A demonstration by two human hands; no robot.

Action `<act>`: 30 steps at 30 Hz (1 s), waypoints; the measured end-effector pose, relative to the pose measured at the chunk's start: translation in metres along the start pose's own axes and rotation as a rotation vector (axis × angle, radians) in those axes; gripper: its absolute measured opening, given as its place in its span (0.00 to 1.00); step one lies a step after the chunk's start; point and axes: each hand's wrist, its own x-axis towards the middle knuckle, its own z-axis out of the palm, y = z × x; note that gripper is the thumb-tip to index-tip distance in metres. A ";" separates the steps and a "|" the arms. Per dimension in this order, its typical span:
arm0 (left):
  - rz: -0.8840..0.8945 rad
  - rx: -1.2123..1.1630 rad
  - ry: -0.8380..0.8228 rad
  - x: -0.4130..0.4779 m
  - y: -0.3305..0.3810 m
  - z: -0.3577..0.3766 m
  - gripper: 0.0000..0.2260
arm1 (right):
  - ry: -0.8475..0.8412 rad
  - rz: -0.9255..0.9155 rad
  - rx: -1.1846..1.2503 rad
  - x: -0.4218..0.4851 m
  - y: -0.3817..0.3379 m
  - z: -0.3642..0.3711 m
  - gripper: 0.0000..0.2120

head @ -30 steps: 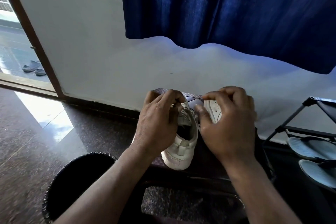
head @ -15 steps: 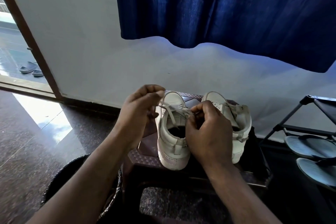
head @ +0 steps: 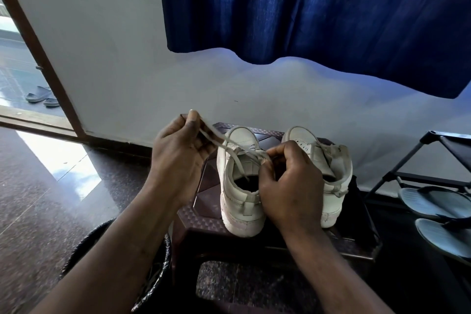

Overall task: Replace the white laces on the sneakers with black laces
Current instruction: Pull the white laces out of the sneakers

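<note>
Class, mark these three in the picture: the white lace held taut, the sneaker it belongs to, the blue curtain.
Flat white shoelace (head: 230, 142), head view, taut stretch near the toe.
White leather sneaker (head: 242, 210), head view, heel.
Dark blue cloth curtain (head: 305, 7), head view, middle folds.

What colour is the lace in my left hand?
White. The flat fabric lace pinched by the left hand shows best in the head view.

It is a home entryway. A shoe rack (head: 433, 180) holds slippers (head: 438, 202); sandals (head: 38, 94) lie outside the doorway (head: 38, 53). A blue curtain (head: 305, 7) hangs.
</note>
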 end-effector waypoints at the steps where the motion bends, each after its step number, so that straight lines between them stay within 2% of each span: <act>1: -0.003 0.060 0.018 0.002 0.000 -0.001 0.12 | 0.004 0.001 -0.001 0.000 0.000 0.000 0.06; 2: 0.033 0.217 0.012 0.004 -0.001 -0.004 0.12 | 0.007 0.003 -0.001 0.000 0.000 0.001 0.06; 6: 0.288 1.205 -0.104 0.010 0.004 -0.021 0.08 | 0.018 0.001 0.001 0.000 0.002 0.002 0.05; 7: 0.328 1.313 -0.112 0.010 0.005 -0.024 0.09 | 0.020 0.001 0.002 0.000 0.001 0.002 0.05; 9: 0.322 1.246 -0.090 0.010 0.004 -0.027 0.10 | 0.020 0.004 0.003 0.000 0.001 0.001 0.05; 10: 0.263 1.056 -0.084 0.009 0.003 -0.026 0.10 | 0.015 0.009 0.007 0.000 0.001 0.002 0.06; 13: 0.041 0.180 -0.197 0.004 0.003 -0.016 0.12 | -0.003 0.031 0.035 0.000 0.001 0.002 0.05; 14: -0.004 0.002 -0.210 0.003 0.005 -0.012 0.13 | -0.003 0.029 0.039 -0.001 0.001 0.002 0.05; 16: -0.042 -0.076 -0.161 0.001 0.007 -0.007 0.14 | 0.007 0.015 0.036 -0.001 0.001 0.002 0.05; 18: 0.004 0.102 -0.094 0.001 0.006 -0.005 0.12 | 0.011 0.006 0.031 -0.001 0.001 0.002 0.05; 20: 0.155 0.528 -0.080 0.000 0.003 -0.007 0.09 | 0.012 -0.004 0.026 -0.001 0.002 0.002 0.05; 22: 0.293 0.931 -0.147 -0.001 -0.002 -0.008 0.06 | 0.015 -0.008 0.025 -0.001 0.003 0.003 0.05; 25: 0.429 1.323 -0.244 -0.004 -0.008 -0.007 0.05 | 0.024 -0.013 0.030 -0.001 0.004 0.003 0.06; 27: 0.484 1.434 -0.293 -0.005 -0.013 -0.007 0.06 | 0.021 -0.015 0.034 -0.001 0.004 0.004 0.06; 30: 0.525 1.398 -0.254 -0.004 -0.021 -0.005 0.02 | 0.018 -0.017 0.057 -0.001 0.005 0.004 0.05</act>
